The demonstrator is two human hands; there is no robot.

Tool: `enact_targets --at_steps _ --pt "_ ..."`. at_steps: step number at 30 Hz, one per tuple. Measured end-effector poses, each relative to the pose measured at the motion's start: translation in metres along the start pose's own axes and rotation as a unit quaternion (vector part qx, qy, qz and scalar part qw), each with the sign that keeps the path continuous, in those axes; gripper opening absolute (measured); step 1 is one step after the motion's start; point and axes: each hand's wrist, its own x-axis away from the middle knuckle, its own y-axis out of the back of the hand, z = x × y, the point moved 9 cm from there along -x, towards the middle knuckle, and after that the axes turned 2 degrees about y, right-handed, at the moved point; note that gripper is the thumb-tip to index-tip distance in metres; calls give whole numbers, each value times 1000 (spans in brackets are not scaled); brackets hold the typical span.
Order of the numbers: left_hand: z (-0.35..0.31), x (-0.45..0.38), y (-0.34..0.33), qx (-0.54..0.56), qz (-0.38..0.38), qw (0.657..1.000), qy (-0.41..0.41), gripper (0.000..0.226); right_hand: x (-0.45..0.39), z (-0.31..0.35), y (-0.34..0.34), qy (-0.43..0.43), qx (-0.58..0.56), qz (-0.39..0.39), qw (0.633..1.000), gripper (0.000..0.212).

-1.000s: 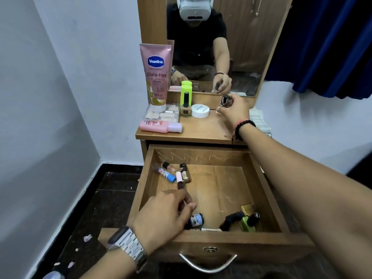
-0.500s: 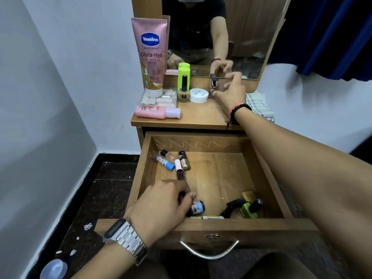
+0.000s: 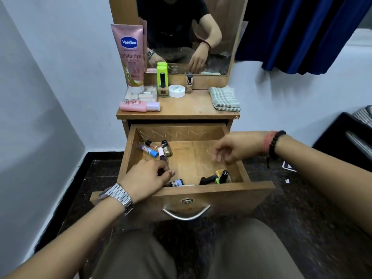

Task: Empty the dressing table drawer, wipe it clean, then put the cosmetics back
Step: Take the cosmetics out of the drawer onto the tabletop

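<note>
In the frame's centre, the empty, loosely curled right hand [image 3: 231, 151] hovers directly above the upright green nail-polish bottle [image 3: 221, 178] at the drawer [image 3: 211, 190] front, nearer than the left hand [image 3: 147, 179] pinching a tube.

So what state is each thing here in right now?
Drawer: pulled open, cosmetics inside.
Left hand: in the drawer, fingers curled on a small item.
Right hand: over the drawer, loosely curled, holding nothing.
Vaseline tube: upright on its cap.
Pink bottle: lying down.
Checked cloth: folded.

both hands [image 3: 147, 179] [image 3: 231, 150] over open drawer [image 3: 211, 191] of scattered cosmetics [image 3: 218, 178]
</note>
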Motion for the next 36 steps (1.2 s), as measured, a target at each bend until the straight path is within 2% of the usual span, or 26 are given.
enact_targets --at_steps 3,5,10,14,19,21,24,28,30,34,36 --pt "-1 -1 1 -5 3 1000 5 28 10 0 -27 -6 -37 22 999 30" --pt "0 -1 1 -5 9 1000 10 29 13 3 -34 -3 -30 8 1000 26" --pt "-5 2 4 -9 9 1000 5 25 22 10 -23 -26 27 -103 994 13" --pt "-16 5 23 44 -78 995 -33 3 35 20 13 -27 36 -203 978 7" --pt "-62 9 32 96 -114 985 -85 52 49 62 64 -8 14 -324 946 7" --pt "-80 6 35 82 -151 980 -98 50 47 81 72 -5 -6 -353 936 8" --pt "-82 3 52 43 -228 970 -77 27 43 87 72 -22 -65 -396 916 7" --pt "-72 -7 65 12 -224 972 -76 24 49 58 45 -66 -230 -465 852 7" --pt "-64 -20 75 22 -222 973 -60 27 47 44 19 -83 -295 -464 831 9" --pt "-57 -63 104 59 -244 967 -45 35 21 21 -20 -105 -367 -377 844 11" --pt "-53 -89 117 50 -259 964 -28 32 16 12 -25 -113 -379 -368 841 11"
